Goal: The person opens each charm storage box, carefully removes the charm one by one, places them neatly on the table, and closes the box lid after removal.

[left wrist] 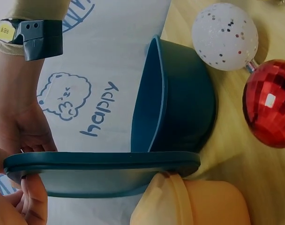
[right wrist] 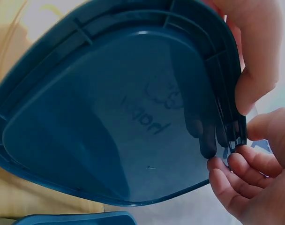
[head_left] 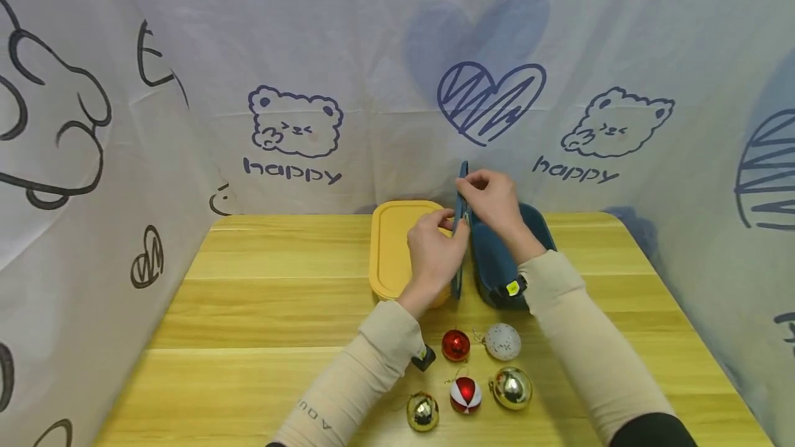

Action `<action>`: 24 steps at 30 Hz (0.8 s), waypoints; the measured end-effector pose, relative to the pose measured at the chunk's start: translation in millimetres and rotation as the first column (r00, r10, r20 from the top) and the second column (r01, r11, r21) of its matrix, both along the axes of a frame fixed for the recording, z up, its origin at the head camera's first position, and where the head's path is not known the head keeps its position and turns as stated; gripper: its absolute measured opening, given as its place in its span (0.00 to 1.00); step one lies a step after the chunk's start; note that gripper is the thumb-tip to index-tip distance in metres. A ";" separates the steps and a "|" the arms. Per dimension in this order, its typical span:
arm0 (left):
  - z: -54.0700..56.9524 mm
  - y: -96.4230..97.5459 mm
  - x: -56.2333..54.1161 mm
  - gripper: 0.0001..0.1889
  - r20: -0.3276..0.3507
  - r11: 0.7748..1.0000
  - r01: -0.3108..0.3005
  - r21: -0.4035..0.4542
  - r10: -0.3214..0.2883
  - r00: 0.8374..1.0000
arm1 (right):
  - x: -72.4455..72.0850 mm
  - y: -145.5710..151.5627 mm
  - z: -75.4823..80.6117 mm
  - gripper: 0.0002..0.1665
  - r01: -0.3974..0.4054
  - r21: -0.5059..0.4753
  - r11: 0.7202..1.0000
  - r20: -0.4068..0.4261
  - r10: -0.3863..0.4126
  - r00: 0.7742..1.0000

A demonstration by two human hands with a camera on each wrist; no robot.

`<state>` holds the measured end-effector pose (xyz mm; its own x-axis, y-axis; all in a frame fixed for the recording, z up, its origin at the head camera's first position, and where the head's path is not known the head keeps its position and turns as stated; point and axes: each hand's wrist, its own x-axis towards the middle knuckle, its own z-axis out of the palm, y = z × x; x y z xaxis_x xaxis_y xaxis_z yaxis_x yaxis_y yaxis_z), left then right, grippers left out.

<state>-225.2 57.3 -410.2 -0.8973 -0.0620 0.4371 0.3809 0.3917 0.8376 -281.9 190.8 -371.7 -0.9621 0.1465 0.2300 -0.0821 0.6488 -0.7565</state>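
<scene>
A dark blue lid (head_left: 459, 254) stands on edge above the gap between a yellow lidded box (head_left: 390, 254) and a dark blue container (head_left: 543, 223). My left hand (head_left: 433, 250) pinches the lid near its middle in the head view. Higher up, my right hand (head_left: 493, 200) grips its far end. The right wrist view shows the lid's ribbed underside (right wrist: 100, 117), with my right hand's fingers (right wrist: 245, 180) at its rim and the left hand's fingers (right wrist: 259, 51) above them. From the left wrist, the lid (left wrist: 100, 161) appears edge-on beside the container's open mouth.
Several ornaments lie in front of the boxes: a red ball (head_left: 456, 345), a white speckled ball (head_left: 502, 341), a red-and-white ball (head_left: 466, 395), a large gold ball (head_left: 512, 388) and a smaller gold ball (head_left: 423, 411). A printed cloth (head_left: 397, 54) hangs behind the wooden table (head_left: 267, 309).
</scene>
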 end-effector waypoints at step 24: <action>2.1 13.8 11.4 0.17 0.050 0.990 0.138 0.000 -0.138 0.989 | 10.8 14.3 -2.7 0.18 0.055 -0.121 0.991 0.035 -0.051 0.998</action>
<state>-213.8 71.0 -408.0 -0.9179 0.0653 0.3915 0.3892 0.3415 0.8555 -271.1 205.0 -374.4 -0.9588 0.2227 0.1766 -0.0244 0.5546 -0.8318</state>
